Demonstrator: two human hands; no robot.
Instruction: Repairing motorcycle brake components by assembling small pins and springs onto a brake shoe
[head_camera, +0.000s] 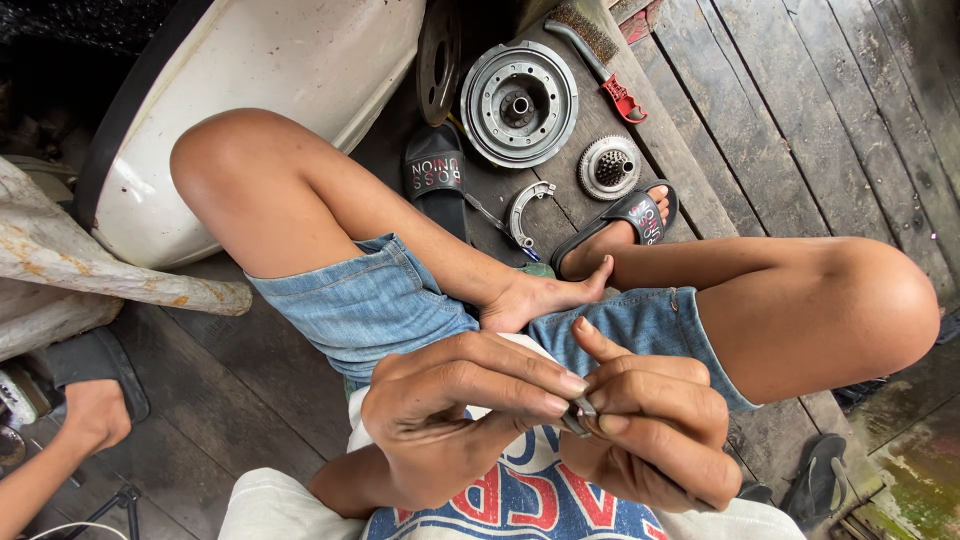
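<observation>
Both my hands meet over my lap, close to the camera. My left hand (450, 420) and my right hand (655, 430) pinch a small grey metal part (580, 412) between their fingertips; most of it is hidden by the fingers. On the wooden floor beyond my knees lie a large round metal drum (519, 103), a smaller toothed metal disc (609, 167) and a curved brake shoe (527, 212).
A wire brush with a red handle (600, 60) lies on the planks at the top. One black sandal (435, 175) sits empty; my foot wears the other (625, 225). A white rounded hull (270, 90) stands at left. Another person's foot (90, 405) shows at the lower left.
</observation>
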